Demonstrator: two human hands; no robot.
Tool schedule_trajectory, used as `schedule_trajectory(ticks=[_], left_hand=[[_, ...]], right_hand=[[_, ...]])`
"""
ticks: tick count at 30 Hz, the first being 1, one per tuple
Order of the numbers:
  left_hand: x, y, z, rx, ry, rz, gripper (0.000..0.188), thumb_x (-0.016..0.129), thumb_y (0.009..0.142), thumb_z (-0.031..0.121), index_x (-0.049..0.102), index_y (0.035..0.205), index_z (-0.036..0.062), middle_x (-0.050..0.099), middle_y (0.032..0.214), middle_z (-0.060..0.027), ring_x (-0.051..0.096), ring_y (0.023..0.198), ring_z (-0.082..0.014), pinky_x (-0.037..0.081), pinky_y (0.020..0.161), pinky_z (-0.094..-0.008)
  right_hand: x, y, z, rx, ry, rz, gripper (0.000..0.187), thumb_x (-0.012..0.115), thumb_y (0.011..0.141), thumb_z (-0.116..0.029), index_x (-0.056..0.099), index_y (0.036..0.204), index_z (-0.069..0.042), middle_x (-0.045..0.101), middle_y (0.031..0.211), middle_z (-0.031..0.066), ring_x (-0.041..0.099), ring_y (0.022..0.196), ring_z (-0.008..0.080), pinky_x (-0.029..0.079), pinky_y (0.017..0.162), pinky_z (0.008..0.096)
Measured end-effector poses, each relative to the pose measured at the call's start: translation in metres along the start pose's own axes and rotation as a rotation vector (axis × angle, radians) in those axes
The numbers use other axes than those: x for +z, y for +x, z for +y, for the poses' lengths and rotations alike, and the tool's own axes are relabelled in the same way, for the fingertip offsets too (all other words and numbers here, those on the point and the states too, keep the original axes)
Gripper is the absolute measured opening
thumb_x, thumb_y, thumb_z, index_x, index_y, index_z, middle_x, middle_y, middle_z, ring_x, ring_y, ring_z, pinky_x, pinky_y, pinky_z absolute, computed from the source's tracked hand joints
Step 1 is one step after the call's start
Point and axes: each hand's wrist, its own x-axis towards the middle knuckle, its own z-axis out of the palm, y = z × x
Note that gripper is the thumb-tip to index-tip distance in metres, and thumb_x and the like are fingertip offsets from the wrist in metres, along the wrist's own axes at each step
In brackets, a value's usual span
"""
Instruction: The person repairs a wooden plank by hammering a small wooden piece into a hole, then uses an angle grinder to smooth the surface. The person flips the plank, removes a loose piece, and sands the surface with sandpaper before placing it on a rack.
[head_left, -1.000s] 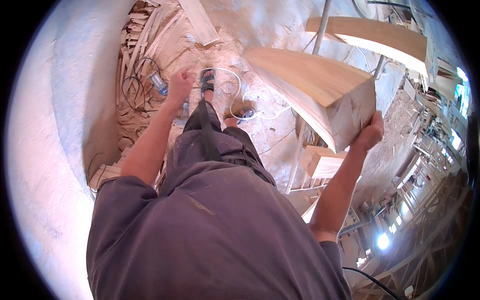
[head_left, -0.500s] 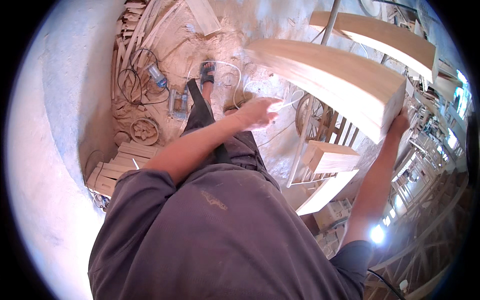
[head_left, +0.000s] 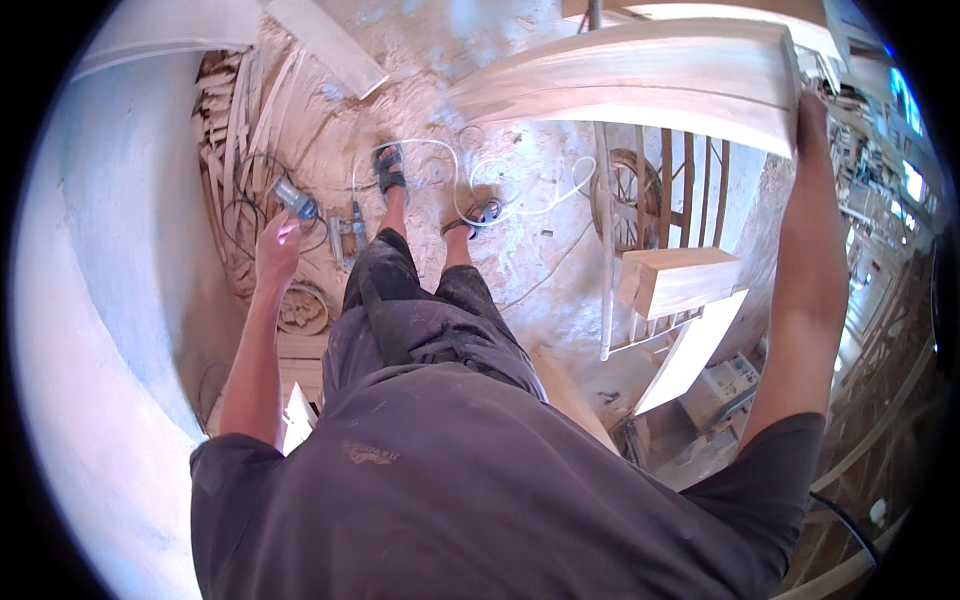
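Note:
My right hand (head_left: 812,125) grips the near right end of a thick, pale curved wooden beam (head_left: 640,85), its fingers partly hidden by the beam's end. The beam lies across the upper right of the view, with a lengthwise line along its side. At the left, my left hand (head_left: 280,245) hangs with loosely bent fingers and nothing visible in it. Beyond that hand, a power tool (head_left: 292,198) with a clear and blue body rests on the dusty floor beside its dark cord.
A second wooden beam (head_left: 720,14) lies behind the first. A shorter wood block (head_left: 685,280) sits on a metal frame above a spoked wheel (head_left: 625,200). White cable (head_left: 540,212) loops near my sandalled feet. Scrap wood (head_left: 225,120) is piled by the left wall, near a round bowl (head_left: 303,307).
My left hand has swung from the middle out to the left. The beam's near end now sits higher in view, my right hand still on it. My view has shifted.

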Motion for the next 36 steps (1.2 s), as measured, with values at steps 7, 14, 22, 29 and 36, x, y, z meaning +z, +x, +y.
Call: schedule_trajectory(ticks=[7,14,22,29,36], left_hand=[[0.033,-0.011,0.072,-0.017,-0.022,-0.145,0.043,0.062,0.098,0.011,0.057,0.137,-0.0067,0.073,0.110,-0.0106,0.068,0.100,-0.0161,0.054,0.089,-0.0303],[0.044,-0.014,0.124,-0.001,-0.033,-0.200,0.043,0.064,0.098,0.010,0.058,0.136,-0.0063,0.073,0.109,-0.0109,0.069,0.099,-0.0164,0.054,0.088,-0.0289],[0.061,0.051,0.222,0.264,-0.110,-0.207,0.052,0.064,0.097,0.010,0.048,0.143,-0.0115,0.071,0.119,-0.0138,0.066,0.106,-0.0165,0.053,0.092,-0.0278],[0.114,0.042,0.486,0.592,-0.136,-0.313,0.062,0.067,0.098,0.023,0.045,0.147,-0.0084,0.060,0.142,-0.0238,0.057,0.132,-0.0271,0.048,0.109,-0.0358],[0.180,0.042,0.619,1.280,0.194,-0.192,0.048,0.059,0.100,0.029,0.058,0.135,-0.0038,0.060,0.137,-0.0248,0.055,0.131,-0.0374,0.043,0.111,-0.0427]], right_hand=[[0.012,-0.036,-0.025,-0.382,-0.209,-0.042,0.041,0.049,0.094,-0.027,0.071,0.106,0.005,0.070,0.108,0.0260,0.067,0.105,0.0382,0.053,0.090,0.0488],[0.017,-0.078,-0.048,-0.348,-0.061,0.001,0.038,0.051,0.094,-0.029,0.070,0.105,0.002,0.071,0.105,0.0242,0.068,0.104,0.0375,0.053,0.090,0.0483],[0.012,-0.134,-0.080,-0.190,0.185,0.073,0.037,0.050,0.094,-0.026,0.067,0.111,0.002,0.071,0.107,0.0249,0.068,0.106,0.0400,0.053,0.091,0.0496],[0.005,-0.179,-0.092,-0.097,0.332,0.114,0.037,0.049,0.095,-0.023,0.063,0.117,0.002,0.071,0.110,0.0256,0.068,0.108,0.0422,0.053,0.093,0.0508],[0.012,-0.211,-0.109,0.001,0.436,0.162,0.034,0.049,0.094,-0.021,0.062,0.117,0.002,0.071,0.110,0.0266,0.069,0.106,0.0429,0.054,0.092,0.0518]])
